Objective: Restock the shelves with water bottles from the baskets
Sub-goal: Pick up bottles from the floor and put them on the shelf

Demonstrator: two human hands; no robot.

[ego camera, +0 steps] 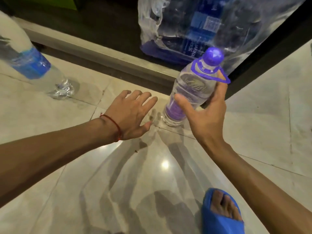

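Note:
A clear water bottle [194, 85] with a purple cap and purple label stands tilted on the tiled floor, just in front of the low shelf. My right hand [207, 114] wraps around its upper body, thumb on the near side and fingers behind by the purple neck ring. Just left of the bottle's base, my left hand [131, 114] hovers over the floor with fingers spread and nothing in it; a red thread circles that wrist. A shrink-wrapped pack of water bottles [194, 26] with blue labels sits on the bottom shelf behind.
A second clear bottle with a blue label [32, 65] leans at the far left, blurred, its base on the floor. A dark shelf post [270, 53] slants down right of the pack. My foot in a blue slipper [221, 211] is at the lower right.

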